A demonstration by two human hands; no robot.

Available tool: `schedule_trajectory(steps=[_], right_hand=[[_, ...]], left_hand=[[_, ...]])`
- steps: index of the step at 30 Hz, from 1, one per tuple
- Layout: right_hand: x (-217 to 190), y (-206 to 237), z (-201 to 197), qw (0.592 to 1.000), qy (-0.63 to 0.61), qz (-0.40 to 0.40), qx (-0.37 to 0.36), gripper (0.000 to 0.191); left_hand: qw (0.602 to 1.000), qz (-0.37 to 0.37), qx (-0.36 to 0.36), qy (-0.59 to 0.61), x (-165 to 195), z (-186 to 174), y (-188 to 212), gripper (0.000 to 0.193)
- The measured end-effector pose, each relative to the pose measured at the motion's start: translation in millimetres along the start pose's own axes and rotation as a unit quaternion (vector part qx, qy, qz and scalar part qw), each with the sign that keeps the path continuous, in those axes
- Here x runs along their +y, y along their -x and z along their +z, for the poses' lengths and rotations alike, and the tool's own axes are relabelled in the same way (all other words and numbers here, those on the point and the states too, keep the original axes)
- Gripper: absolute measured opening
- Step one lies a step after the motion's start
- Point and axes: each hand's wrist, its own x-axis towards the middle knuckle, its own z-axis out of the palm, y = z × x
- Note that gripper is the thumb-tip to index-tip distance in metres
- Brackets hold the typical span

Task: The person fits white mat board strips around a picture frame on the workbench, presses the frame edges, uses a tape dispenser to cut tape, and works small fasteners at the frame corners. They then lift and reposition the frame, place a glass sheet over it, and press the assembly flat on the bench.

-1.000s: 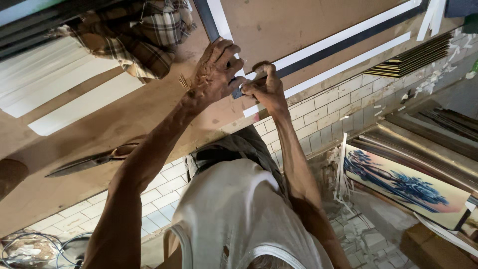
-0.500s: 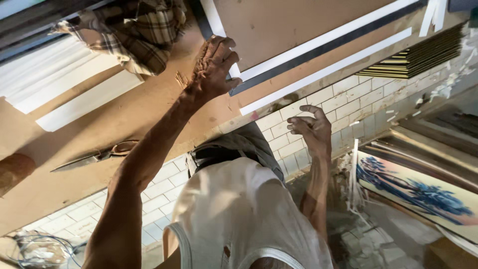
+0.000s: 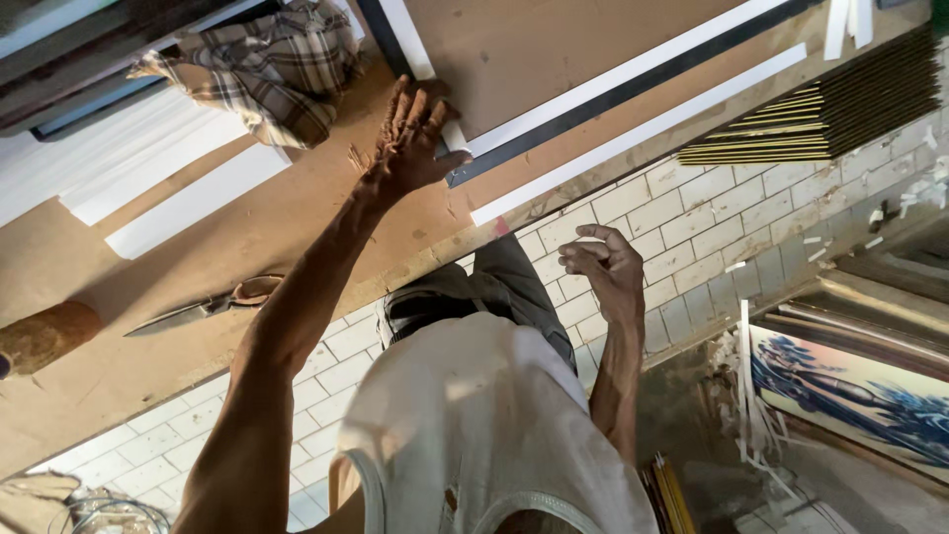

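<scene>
We look down on a brown bench (image 3: 297, 213) whose edge runs above a white tiled floor (image 3: 692, 213). Our left hand (image 3: 410, 138) lies flat with fingers spread, pressing on the corner of a picture frame (image 3: 613, 84): a brown backing board edged by a white moulding with a dark outer side. That hand grips nothing; it only bears down on the frame's corner.

Our right hand (image 3: 603, 262) hangs off the bench edge over the tiles, fingers loosely curled, holding nothing that we can make out.

We judge the frame light and stiff along its rails but weak at the mitred corner, so it would be best taken by two rails at once, not by one long side, and the white face looks easy to mark. A loose white strip (image 3: 643, 129) lies just beside the frame, parallel to its long rail; it looks thin and likely to flex.

A pair of scissors (image 3: 203, 307) lies near the bench edge, well apart from the frame, with a checked cloth (image 3: 267, 69) bunched beyond the left hand and white boards (image 3: 129, 188) next to it. A stack of dark, gold-edged mouldings (image 3: 830, 124) rests at the far end. We see no container on the bench; a blue painted picture (image 3: 850, 391) leans low at the floor.
</scene>
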Motion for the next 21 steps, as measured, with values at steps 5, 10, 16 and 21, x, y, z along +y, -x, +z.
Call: schedule_trajectory(steps=[5,10,16,21], right_hand=[[7.5,4.3,-17.8,1.000,0.011,-0.002,0.025,0.040],[21.8,5.8,-37.5,0.999,-0.019,-0.001,0.031,0.038],[21.5,-18.5,-81.2,0.999,-0.014,0.024,0.021,0.035],[11.6,-66.8,-140.8,1.000,0.002,-0.003,-0.007,0.038]], left_hand=[[0.998,-0.061,-0.007,0.011,10.1,9.6,-4.8,0.060],[0.999,-0.021,0.015,-0.047,20.3,2.0,-5.3,0.082],[0.998,0.035,0.031,-0.052,26.5,-11.4,-6.3,0.085],[0.990,-0.025,-0.059,-0.122,43.1,-13.7,-16.7,0.103]])
